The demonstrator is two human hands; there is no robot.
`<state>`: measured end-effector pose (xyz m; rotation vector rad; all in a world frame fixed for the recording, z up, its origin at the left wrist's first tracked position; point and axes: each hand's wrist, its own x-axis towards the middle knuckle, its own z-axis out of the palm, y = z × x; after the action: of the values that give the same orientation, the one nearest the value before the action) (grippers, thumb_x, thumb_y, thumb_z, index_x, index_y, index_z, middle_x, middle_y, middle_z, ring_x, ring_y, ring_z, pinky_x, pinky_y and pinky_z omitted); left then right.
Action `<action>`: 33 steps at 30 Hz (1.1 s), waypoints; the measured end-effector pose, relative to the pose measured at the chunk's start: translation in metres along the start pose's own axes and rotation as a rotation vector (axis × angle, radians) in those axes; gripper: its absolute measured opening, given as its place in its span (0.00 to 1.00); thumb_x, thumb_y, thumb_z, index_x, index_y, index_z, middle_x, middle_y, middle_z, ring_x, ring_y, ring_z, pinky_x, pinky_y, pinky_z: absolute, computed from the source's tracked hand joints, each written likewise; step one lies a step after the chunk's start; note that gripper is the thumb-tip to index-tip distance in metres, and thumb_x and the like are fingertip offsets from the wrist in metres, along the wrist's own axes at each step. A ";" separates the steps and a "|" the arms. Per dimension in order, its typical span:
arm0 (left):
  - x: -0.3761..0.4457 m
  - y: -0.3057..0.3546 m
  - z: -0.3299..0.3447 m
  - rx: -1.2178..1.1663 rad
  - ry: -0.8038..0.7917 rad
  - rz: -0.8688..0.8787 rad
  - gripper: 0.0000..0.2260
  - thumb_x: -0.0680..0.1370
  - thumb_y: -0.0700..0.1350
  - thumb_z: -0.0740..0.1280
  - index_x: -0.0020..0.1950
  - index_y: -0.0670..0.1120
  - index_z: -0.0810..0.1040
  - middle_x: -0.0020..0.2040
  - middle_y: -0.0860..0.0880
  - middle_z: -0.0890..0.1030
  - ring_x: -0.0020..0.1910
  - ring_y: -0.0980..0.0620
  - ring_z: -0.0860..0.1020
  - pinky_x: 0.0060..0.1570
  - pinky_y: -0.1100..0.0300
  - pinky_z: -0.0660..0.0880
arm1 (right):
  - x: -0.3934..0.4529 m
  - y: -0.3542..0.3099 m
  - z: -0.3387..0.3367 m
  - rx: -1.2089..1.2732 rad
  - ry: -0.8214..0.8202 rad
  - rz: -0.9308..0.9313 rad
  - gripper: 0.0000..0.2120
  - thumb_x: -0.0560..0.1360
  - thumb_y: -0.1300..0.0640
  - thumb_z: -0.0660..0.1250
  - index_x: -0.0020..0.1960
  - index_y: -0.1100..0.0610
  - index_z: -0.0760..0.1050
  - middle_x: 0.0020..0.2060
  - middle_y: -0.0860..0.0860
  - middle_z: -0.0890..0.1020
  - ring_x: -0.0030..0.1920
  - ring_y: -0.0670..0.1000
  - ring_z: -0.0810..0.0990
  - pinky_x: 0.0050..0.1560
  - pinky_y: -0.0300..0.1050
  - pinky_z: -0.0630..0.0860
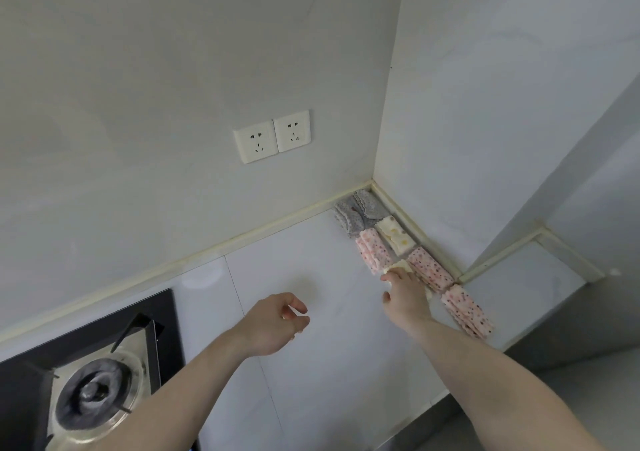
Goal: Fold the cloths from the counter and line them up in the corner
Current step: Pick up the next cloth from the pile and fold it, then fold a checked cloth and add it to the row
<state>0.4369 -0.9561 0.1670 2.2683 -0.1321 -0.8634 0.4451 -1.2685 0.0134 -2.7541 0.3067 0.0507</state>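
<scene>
Several folded cloths lie in the corner of the white counter (311,263) along the right wall: grey ones (356,211) deepest in, then a cream cloth (396,235), a pink dotted cloth (372,254), a darker dotted one (429,268) and a pink dotted one (467,310) nearest the counter's edge. My right hand (405,293) rests palm down on a folded cream cloth (398,266), which it mostly hides. My left hand (277,322) hovers over bare counter with its fingers loosely curled, holding nothing.
A black gas hob (90,381) with a round burner fills the lower left. Two white wall sockets (272,137) sit on the back wall. The counter's front edge runs along the lower right, with a narrow ledge (533,270) past the wall's jog.
</scene>
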 end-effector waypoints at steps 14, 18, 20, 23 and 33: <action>-0.256 -0.188 -0.050 0.056 0.637 -0.072 0.11 0.79 0.52 0.69 0.61 0.60 0.78 0.58 0.65 0.75 0.56 0.63 0.77 0.58 0.62 0.76 | -0.171 -0.347 -0.003 0.650 -0.418 -0.681 0.15 0.78 0.60 0.67 0.60 0.44 0.79 0.59 0.35 0.77 0.62 0.38 0.76 0.64 0.34 0.71; -0.359 -0.251 -0.042 -0.007 0.796 -0.167 0.10 0.80 0.52 0.70 0.59 0.63 0.76 0.58 0.67 0.73 0.57 0.66 0.75 0.55 0.69 0.74 | -0.242 -0.430 -0.008 0.537 -0.675 -0.850 0.13 0.79 0.51 0.68 0.62 0.38 0.77 0.60 0.35 0.77 0.62 0.37 0.76 0.63 0.39 0.75; -0.409 -0.280 -0.032 -0.028 0.866 -0.227 0.10 0.79 0.54 0.70 0.59 0.64 0.75 0.59 0.69 0.72 0.58 0.66 0.75 0.55 0.70 0.72 | -0.280 -0.462 -0.008 0.456 -0.760 -0.930 0.16 0.79 0.48 0.69 0.65 0.37 0.74 0.63 0.33 0.74 0.64 0.36 0.74 0.65 0.40 0.73; -0.480 -0.324 -0.014 -0.073 0.948 -0.297 0.10 0.79 0.54 0.70 0.59 0.64 0.76 0.61 0.68 0.71 0.58 0.68 0.74 0.55 0.72 0.70 | -0.336 -0.506 0.001 0.381 -0.787 -1.050 0.18 0.79 0.46 0.69 0.68 0.36 0.72 0.65 0.31 0.72 0.65 0.35 0.72 0.66 0.39 0.72; -0.624 -0.444 0.013 -0.231 1.121 -0.484 0.12 0.77 0.53 0.70 0.59 0.63 0.76 0.63 0.67 0.71 0.57 0.65 0.76 0.59 0.63 0.74 | -0.471 -0.627 0.051 0.374 -0.925 -1.202 0.22 0.78 0.48 0.69 0.70 0.36 0.70 0.66 0.29 0.70 0.67 0.34 0.70 0.67 0.37 0.72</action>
<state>-0.1168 -0.4292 0.2161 2.2513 0.9836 0.2726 0.1235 -0.5840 0.2244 -1.8501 -1.3607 0.7818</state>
